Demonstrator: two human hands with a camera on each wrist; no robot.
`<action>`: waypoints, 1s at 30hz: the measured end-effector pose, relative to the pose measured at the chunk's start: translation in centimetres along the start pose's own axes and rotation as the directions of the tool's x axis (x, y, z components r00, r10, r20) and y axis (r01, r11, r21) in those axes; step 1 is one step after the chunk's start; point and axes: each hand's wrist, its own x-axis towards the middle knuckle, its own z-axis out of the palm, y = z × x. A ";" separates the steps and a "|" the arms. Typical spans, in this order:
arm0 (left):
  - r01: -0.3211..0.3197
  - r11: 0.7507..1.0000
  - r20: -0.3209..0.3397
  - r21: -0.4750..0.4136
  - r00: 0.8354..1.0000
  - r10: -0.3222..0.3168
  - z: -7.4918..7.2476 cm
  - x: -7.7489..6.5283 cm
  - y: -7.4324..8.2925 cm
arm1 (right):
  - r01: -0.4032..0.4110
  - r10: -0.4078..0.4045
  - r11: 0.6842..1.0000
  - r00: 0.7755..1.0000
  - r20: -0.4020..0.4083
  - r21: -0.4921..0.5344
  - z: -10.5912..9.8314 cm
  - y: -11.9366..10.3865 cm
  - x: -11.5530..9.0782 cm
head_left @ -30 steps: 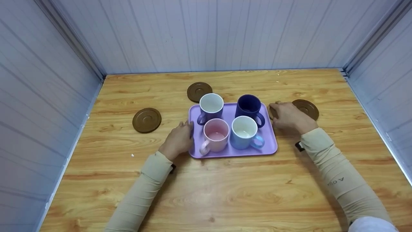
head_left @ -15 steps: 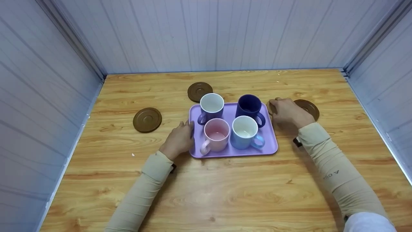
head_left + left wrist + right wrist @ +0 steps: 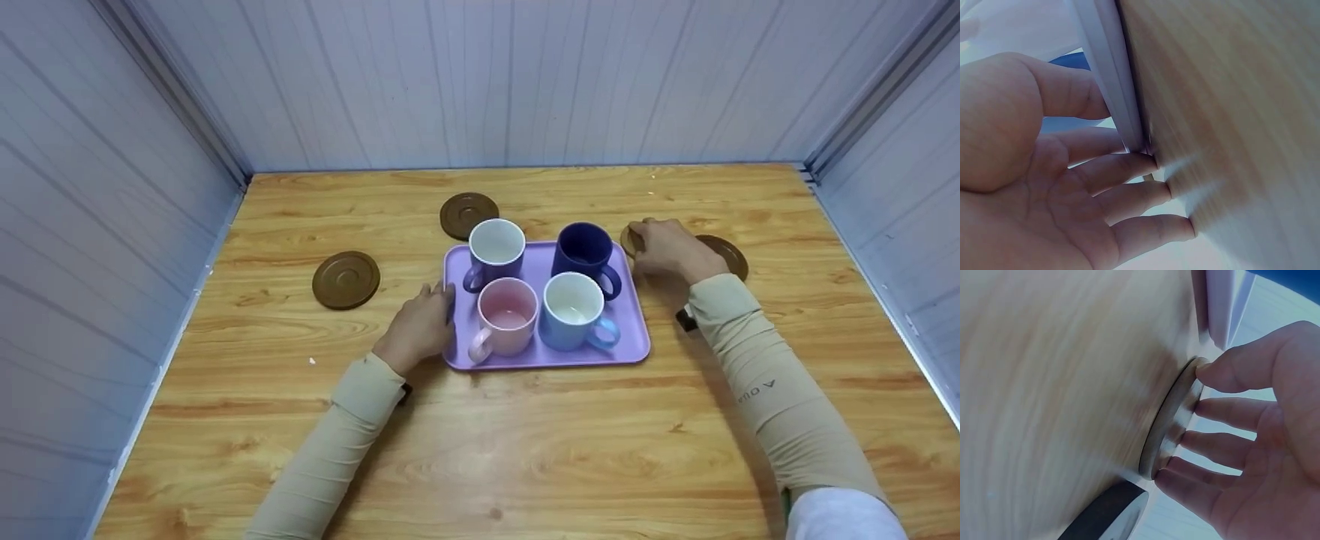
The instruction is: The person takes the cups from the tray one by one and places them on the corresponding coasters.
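Beside the tray's back right corner, my right hand (image 3: 673,251) holds a round brown coaster (image 3: 631,241) by its edges. In the right wrist view my thumb and fingertips span that coaster (image 3: 1174,422), which lies flat against the table. My left hand (image 3: 417,327) rests at the left edge of the lilac tray (image 3: 630,341). The left wrist view shows my thumb against the tray rim (image 3: 1114,73) and straight fingers touching the tabletop. On the tray stand a pink mug (image 3: 507,319), a light blue mug (image 3: 571,313), a dark blue mug (image 3: 583,251) and a grey-purple mug (image 3: 496,251).
One brown coaster (image 3: 346,280) lies left of the tray, another (image 3: 466,214) behind it. A third (image 3: 726,255) is partly hidden behind my right hand. Pale panel walls (image 3: 480,82) enclose the wooden table (image 3: 495,450) at the back and sides.
My right hand has slid the coaster a little farther from me, along the tray's right side toward the back. My left hand, the tray and the mugs have stayed in place.
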 end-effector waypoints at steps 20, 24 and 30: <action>-0.016 1.000 -0.029 0.012 0.999 0.016 0.3 -0.3 -0.1 | -0.084 0.086 0.994 0.996 -0.026 0.069 0.0 0.6 2.5; -0.001 1.000 -0.026 0.011 1.000 0.001 0.1 -0.2 0.0 | -0.115 0.117 0.989 0.993 -0.015 0.098 -0.3 0.4 3.2; -0.001 1.000 -0.015 0.002 1.000 0.001 -0.1 -0.2 0.0 | -0.124 0.128 0.984 0.992 -0.020 0.128 -0.7 0.1 4.1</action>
